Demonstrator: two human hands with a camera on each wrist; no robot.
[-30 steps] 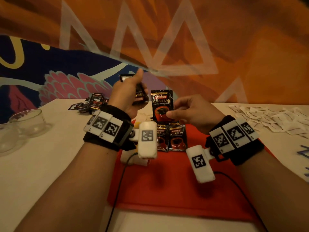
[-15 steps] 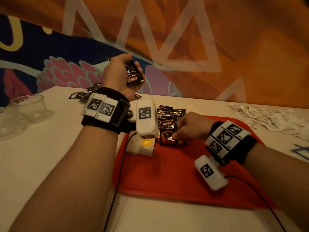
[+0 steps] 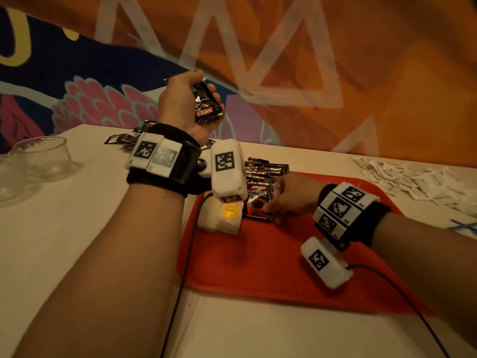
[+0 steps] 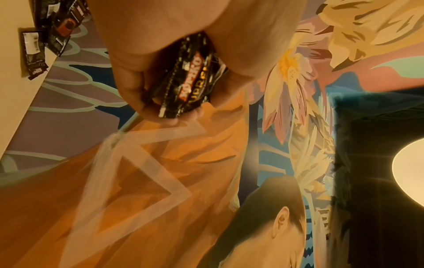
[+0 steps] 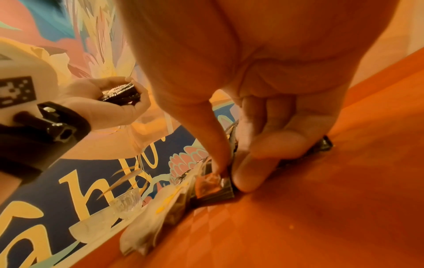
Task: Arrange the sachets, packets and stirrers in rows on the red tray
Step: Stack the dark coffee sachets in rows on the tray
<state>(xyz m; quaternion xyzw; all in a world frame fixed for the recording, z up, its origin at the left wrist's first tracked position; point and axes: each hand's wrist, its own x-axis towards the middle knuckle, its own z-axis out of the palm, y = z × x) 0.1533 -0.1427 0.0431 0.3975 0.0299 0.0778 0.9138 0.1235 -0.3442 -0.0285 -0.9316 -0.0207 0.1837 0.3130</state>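
Note:
My left hand (image 3: 206,86) is raised above the table's back edge and grips a small stack of black Kopiko sachets (image 3: 207,109), which the left wrist view shows pressed between thumb and fingers (image 4: 190,72). My right hand (image 3: 271,213) is low over the red tray (image 3: 271,262). Its thumb and forefinger pinch the near edge of one black sachet (image 3: 258,200), which lies at the front of an overlapping row of black sachets (image 3: 268,169). The right wrist view shows that pinch (image 5: 229,177) at the sachet's bottom corner (image 5: 213,186).
A heap of white sachets (image 3: 418,177) lies on the table right of the tray. Loose black sachets (image 3: 124,138) lie at the back left, and glass bowls (image 3: 41,156) stand at the far left. A wrist-camera cable (image 3: 185,257) crosses the tray's left edge.
My right hand brought the black sachet down from the air onto the tray, at the front of the row. My left hand rose a little with its stack.

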